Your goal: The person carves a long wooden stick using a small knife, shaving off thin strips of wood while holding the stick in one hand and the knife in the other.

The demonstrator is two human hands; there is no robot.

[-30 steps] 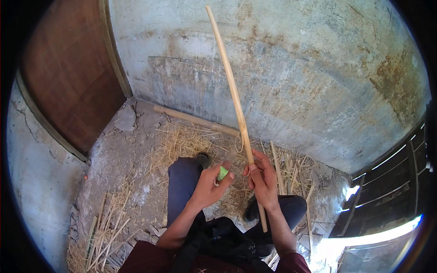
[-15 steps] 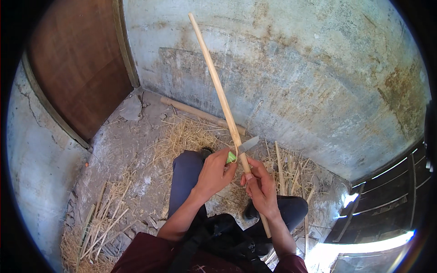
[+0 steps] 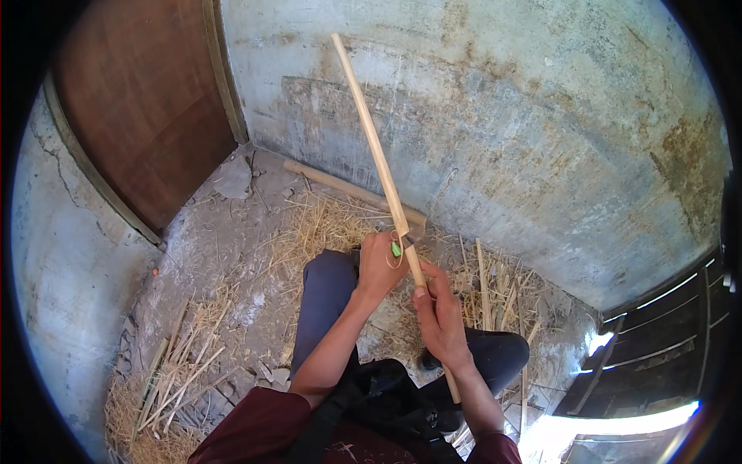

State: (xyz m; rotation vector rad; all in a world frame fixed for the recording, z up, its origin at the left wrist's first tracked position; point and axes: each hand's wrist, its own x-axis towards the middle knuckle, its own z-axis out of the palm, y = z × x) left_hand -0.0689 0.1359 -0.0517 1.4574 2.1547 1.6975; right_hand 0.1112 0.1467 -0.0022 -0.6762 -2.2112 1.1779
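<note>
A long pale wooden stick (image 3: 372, 135) slants up from my lap toward the wall. My right hand (image 3: 443, 317) is wrapped round its lower part, thumb along the top. My left hand (image 3: 381, 263) is closed on a knife; a bit of its green handle (image 3: 396, 249) shows. The knife's blade (image 3: 414, 234) lies across the stick just above my right hand, partly hidden by the stick. A thin curled shaving (image 3: 393, 263) hangs beside the handle, over my left fingers.
Shavings (image 3: 328, 224) litter the dirt floor, with split strips (image 3: 174, 379) at the left and more strips (image 3: 495, 290) at the right. A thick pole (image 3: 340, 184) lies along the foot of the stained wall (image 3: 525, 139). A brown door (image 3: 147, 100) stands at the left, dark slats (image 3: 657, 340) at the right.
My left hand and the knife have moved up along the stick, and less of the blade shows. My right hand keeps its hold. The view has shifted slightly.
</note>
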